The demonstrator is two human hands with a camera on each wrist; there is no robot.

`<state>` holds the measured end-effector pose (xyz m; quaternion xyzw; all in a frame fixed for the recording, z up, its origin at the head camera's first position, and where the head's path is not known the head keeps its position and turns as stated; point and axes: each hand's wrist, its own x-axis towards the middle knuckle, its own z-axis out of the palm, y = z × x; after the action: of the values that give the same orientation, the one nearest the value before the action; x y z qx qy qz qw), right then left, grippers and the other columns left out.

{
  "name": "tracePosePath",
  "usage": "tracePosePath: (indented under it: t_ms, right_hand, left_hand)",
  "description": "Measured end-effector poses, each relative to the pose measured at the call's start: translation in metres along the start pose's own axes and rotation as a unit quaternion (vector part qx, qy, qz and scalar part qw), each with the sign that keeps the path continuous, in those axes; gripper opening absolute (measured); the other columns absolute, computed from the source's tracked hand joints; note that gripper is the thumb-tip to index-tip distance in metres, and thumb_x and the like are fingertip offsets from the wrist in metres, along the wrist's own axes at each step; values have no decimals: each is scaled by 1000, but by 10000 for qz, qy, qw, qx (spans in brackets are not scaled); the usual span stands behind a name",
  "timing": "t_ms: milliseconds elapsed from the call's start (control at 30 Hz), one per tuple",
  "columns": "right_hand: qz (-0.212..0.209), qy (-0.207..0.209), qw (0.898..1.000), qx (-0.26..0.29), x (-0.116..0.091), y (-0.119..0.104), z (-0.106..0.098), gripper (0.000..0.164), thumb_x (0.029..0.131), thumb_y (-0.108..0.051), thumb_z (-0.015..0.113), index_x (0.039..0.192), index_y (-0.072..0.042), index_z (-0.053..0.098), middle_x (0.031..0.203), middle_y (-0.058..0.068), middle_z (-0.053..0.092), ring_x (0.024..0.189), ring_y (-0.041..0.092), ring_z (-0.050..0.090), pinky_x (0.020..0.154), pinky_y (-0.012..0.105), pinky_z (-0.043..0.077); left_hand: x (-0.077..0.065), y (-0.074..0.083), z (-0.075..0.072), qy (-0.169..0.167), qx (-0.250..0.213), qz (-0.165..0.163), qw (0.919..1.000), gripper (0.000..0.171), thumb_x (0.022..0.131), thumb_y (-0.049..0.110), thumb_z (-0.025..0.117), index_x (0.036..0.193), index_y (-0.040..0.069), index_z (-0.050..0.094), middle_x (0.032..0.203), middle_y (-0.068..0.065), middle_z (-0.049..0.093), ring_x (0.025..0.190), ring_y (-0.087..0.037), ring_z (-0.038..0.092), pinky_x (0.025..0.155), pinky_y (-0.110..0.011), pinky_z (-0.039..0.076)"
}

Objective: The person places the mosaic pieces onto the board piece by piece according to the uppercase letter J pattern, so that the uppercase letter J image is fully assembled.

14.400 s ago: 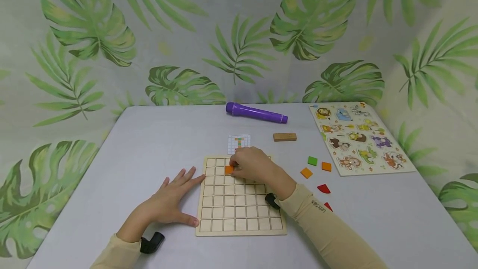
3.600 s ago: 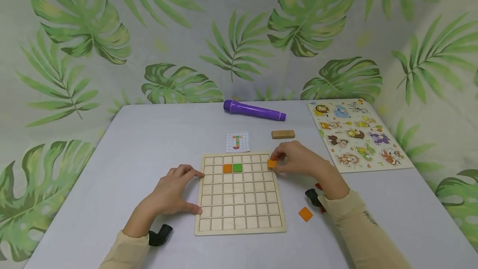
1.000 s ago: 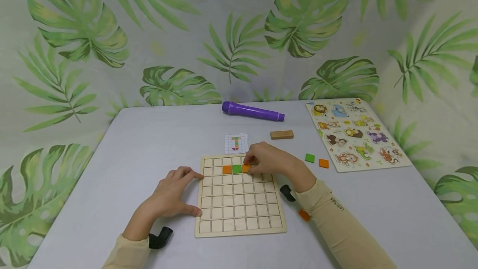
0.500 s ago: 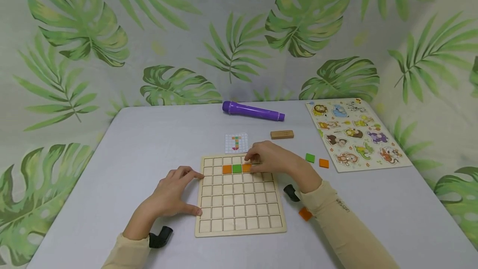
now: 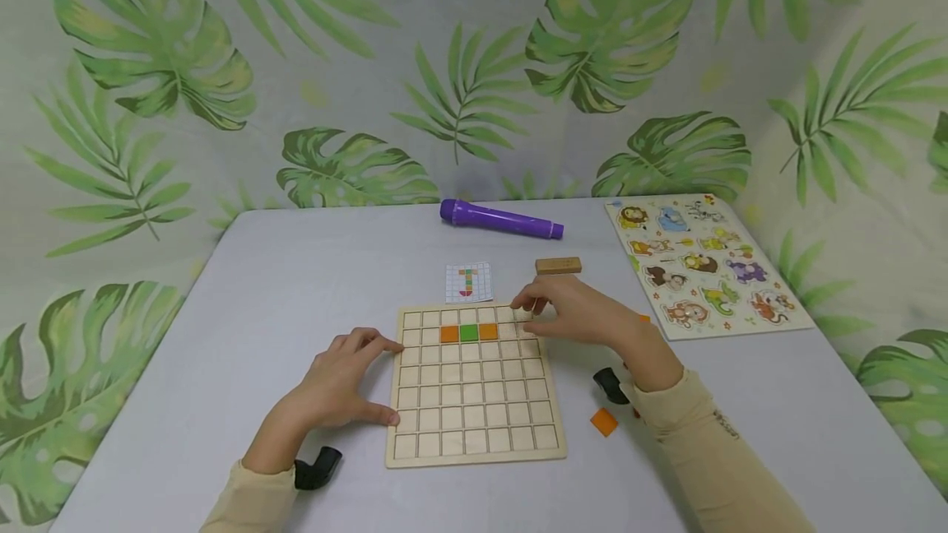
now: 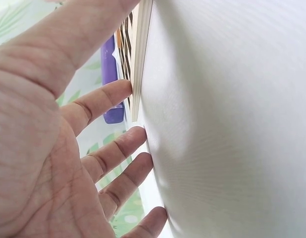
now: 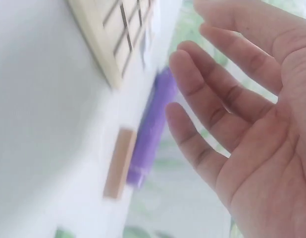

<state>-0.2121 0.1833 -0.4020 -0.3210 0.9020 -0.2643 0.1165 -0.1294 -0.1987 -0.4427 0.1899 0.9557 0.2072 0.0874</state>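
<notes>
A wooden grid board (image 5: 452, 395) lies flat on the table. In its second row from the back sit an orange tile (image 5: 449, 334), a green tile (image 5: 469, 333) and another orange tile (image 5: 488, 331), side by side. My left hand (image 5: 336, 385) touches the board's left edge with thumb and index finger; the left wrist view shows its fingers (image 6: 124, 144) spread. Over the back right corner hovers my right hand (image 5: 585, 312), loosely bent, with nothing held. A loose orange tile (image 5: 604, 422) lies right of the board. My right hand and wrist hide most of the other loose pieces.
Behind the board lies a small pattern card (image 5: 469, 282). Farther back are a wooden block (image 5: 559, 265) and a purple microphone-shaped toy (image 5: 501, 220). An animal puzzle board (image 5: 729, 290) occupies the right side of the table.
Since the oldest frame, a green tile and a second orange tile have joined the first in the row. Within the last second my right hand let go of the second orange tile and moved right.
</notes>
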Motion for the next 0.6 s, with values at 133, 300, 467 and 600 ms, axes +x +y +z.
tracePosePath:
  t_ms: [133, 300, 467, 600]
  right_hand:
    - [200, 339, 9992, -45, -16, 13, -12, 32, 99, -13, 76, 130, -4, 74, 123, 13, 76, 109, 26, 70, 98, 55, 58]
    - [647, 609, 9960, -128, -40, 33, -27, 34, 99, -15, 76, 132, -4, 72, 123, 14, 75, 109, 27, 69, 96, 56, 57]
    - [1007, 784, 9916, -198, -61, 52, -36, 36, 99, -15, 77, 132, -3, 72, 127, 17, 74, 111, 32, 71, 98, 58, 58]
    - [1356, 769, 9877, -113, -74, 65, -39, 39, 98, -14, 76, 135, -1, 70, 131, 20, 73, 115, 36, 70, 100, 58, 58]
  left_hand:
    - [0, 0, 0, 9, -3, -37, 10000, 90, 68, 54, 99, 145, 26, 60, 152, -13, 51, 138, -42, 49, 107, -74, 43]
    - [0, 0, 0, 1, -32, -42, 10000, 91, 68, 53, 100, 145, 26, 60, 153, -13, 51, 138, -43, 49, 108, -74, 43]
    - [0, 1, 1, -6, -45, -38, 10000, 91, 68, 53, 100, 145, 27, 61, 153, -13, 51, 138, -43, 49, 107, -74, 43]
    - [0, 1, 2, -12, -48, -41, 10000, 91, 67, 53, 100, 145, 27, 60, 152, -13, 51, 138, -43, 49, 108, -75, 43]
